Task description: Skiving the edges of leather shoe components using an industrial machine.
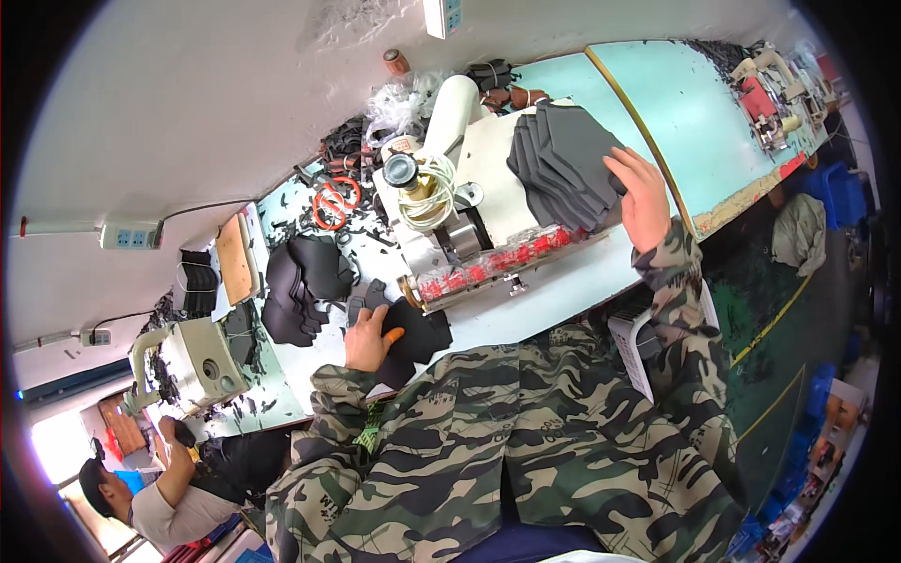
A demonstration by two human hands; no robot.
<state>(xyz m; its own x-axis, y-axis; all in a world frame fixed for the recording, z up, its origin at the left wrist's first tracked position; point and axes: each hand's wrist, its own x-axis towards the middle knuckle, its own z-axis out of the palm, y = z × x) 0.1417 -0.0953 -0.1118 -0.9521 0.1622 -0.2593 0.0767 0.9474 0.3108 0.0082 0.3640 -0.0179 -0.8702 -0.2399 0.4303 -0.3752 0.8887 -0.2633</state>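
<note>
My left hand [367, 342] rests on dark flat cut pieces [413, 336] at the table's front edge, fingers spread. An orange cover is on its thumb. Beyond its fingertips lies a smaller dark piece [374, 295]. My right hand [646, 202] is at the right edge of a fanned stack of dark grey cut sheets [570, 159], fingers stretched out; its thumb is hidden. The stack lies on the flat top of a beige bench machine [493, 155] with a red-smeared front edge. Another stack of dark shaped pieces [298, 296] is left of the machine, beyond my left hand.
Orange-handled scissors [330, 205] lie among dark scraps behind the pieces. A yellow-brown strip [631, 98] crosses the table on the right. A second machine [202, 366] stands at left, near a co-worker [174, 493]. A white basket [634, 357] is below the table edge.
</note>
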